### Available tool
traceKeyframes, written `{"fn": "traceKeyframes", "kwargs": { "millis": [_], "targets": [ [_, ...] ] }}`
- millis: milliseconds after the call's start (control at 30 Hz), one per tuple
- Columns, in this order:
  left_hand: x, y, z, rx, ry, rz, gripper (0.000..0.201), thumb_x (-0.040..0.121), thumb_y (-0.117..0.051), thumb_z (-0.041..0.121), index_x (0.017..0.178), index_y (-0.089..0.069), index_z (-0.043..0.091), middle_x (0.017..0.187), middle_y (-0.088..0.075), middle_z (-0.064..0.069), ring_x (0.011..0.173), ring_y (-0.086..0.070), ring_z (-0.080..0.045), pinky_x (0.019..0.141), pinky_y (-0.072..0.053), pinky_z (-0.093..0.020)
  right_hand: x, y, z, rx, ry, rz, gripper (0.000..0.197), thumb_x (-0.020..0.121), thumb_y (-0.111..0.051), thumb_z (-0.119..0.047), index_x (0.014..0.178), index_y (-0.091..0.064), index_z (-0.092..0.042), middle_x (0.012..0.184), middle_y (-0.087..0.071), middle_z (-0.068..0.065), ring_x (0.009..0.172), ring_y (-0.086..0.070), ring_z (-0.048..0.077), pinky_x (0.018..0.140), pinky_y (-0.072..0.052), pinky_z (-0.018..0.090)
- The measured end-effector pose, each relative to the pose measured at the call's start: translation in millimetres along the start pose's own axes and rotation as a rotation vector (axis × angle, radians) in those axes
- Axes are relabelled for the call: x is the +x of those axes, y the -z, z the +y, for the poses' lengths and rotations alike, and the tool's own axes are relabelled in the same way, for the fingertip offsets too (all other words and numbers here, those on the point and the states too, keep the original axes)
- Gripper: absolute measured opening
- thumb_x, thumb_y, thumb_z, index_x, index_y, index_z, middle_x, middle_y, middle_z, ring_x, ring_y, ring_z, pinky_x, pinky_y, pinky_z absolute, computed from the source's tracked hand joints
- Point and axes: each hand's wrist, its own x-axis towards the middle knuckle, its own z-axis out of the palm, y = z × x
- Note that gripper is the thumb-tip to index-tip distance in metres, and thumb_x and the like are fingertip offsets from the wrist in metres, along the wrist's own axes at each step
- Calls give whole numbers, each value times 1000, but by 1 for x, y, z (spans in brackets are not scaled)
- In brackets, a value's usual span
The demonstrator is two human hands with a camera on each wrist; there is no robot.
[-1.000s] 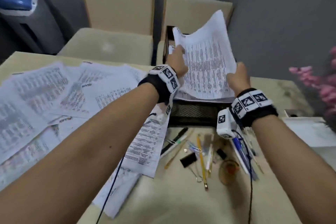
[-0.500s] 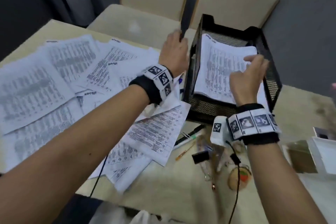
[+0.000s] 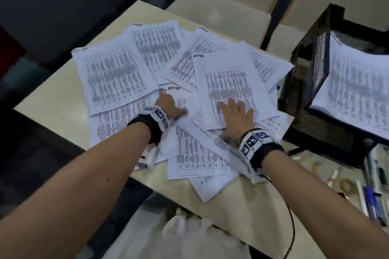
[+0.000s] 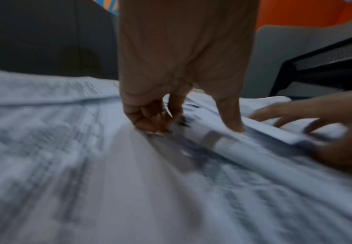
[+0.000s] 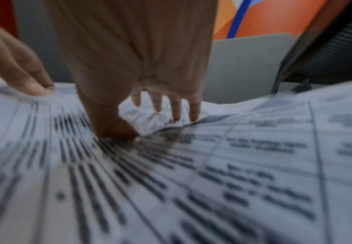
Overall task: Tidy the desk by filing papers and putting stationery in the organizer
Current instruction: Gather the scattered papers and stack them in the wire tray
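Several printed sheets (image 3: 117,78) lie fanned and overlapping across the desk (image 3: 52,94). My left hand (image 3: 179,111) sits at the middle of the pile, fingers curled, pinching the edge of one sheet (image 4: 212,140) against the thumb; the left wrist view is blurred. Just to its right, my right hand (image 3: 235,111) presses flat on the top sheet (image 3: 227,82) with straight, spread fingers (image 5: 177,109), thumb at the sheet's near edge. The black mesh tray (image 3: 322,52) stands at the right with filed papers (image 3: 357,90) in it.
Pens and other small stationery (image 3: 370,193) lie on the desk in front of the tray. Two beige chairs (image 3: 221,12) stand behind the desk. A white bag (image 3: 189,235) sits below the near desk edge. The desk's left corner drops off to dark floor.
Both hands left the tray and the stack now lying in it, then moved left and down onto the scattered sheets. The view swung left with them.
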Motion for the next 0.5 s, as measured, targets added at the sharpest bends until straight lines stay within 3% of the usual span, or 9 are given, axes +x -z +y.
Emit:
{"fn": "traceKeyframes", "kwargs": {
  "millis": [33, 100, 167, 233, 300, 367, 433, 467, 500],
  "targets": [
    [-3, -8, 3, -7, -2, -11, 51, 78, -64, 51, 65, -49, 5, 121, -56, -28, 96, -58, -32, 89, -47, -40, 3, -1, -2, -6, 18, 39, 95, 79, -70, -23, 148, -5, -25, 159, -1, 7, 145, -7, 36, 113, -17, 60],
    [-3, -25, 10, -24, -26, -63, 53, 77, -68, 47, 104, -60, 2, 131, -45, -22, 115, -50, -34, 98, -45, -40, 6, -4, -2, -31, 65, 120, 75, 85, -62, -13, 146, -18, -20, 156, -19, 8, 138, -26, 37, 106, -33, 54],
    [-2, -31, 16, -84, -54, -119, 49, 83, -67, 32, 118, -53, -1, 127, -50, -18, 112, -54, -31, 91, -47, -32, 8, -7, 1, -8, 105, 211, 50, 90, -51, -6, 138, -39, -12, 141, -44, 11, 123, -44, 35, 92, -46, 44],
    [-3, -19, 16, -205, -84, -143, 29, 86, -63, 20, 107, -54, 3, 107, -58, -14, 90, -57, -25, 79, -49, -30, 7, -9, 2, 140, 89, 293, 34, 86, -49, 2, 116, -61, -7, 114, -63, 13, 103, -57, 32, 78, -52, 40],
    [0, 7, 4, -323, -98, -113, 12, 87, -61, 14, 90, -52, 5, 87, -57, -12, 71, -52, -20, 68, -50, -29, -1, -8, -2, 348, 97, 344, 23, 79, -53, 3, 94, -69, -3, 91, -68, 14, 84, -61, 28, 70, -52, 38],
    [12, 32, -20, -547, -65, 66, 22, 88, -57, 8, 69, -45, 9, 70, -50, -7, 69, -54, -21, 67, -55, -27, -19, -5, -14, 498, 201, 360, 14, 76, -57, -2, 80, -70, -2, 74, -67, 12, 69, -57, 23, 63, -49, 33],
    [17, 50, -42, -960, 38, 270, 29, 91, -54, 12, 64, -43, 14, 68, -49, -3, 83, -62, -27, 82, -57, -36, -40, -1, -32, 577, 313, 321, 11, 80, -63, -7, 79, -73, -1, 76, -69, 15, 70, -59, 23, 65, -49, 32],
    [15, 54, -48, -1193, 74, 319, 28, 95, -49, 20, 68, -47, 15, 67, -49, 0, 87, -65, -30, 80, -57, -35, -48, 1, -41, 581, 334, 273, 13, 82, -65, -11, 84, -73, 0, 87, -70, 19, 80, -62, 26, 74, -51, 35],
    [9, 53, -51, -1407, 86, 291, 32, 99, -41, 31, 76, -53, 11, 63, -43, 7, 64, -57, -12, 75, -57, -32, -53, 2, -51, 566, 327, 199, 19, 85, -64, -15, 93, -73, 0, 104, -68, 20, 96, -61, 29, 87, -50, 40]
  ]
}}
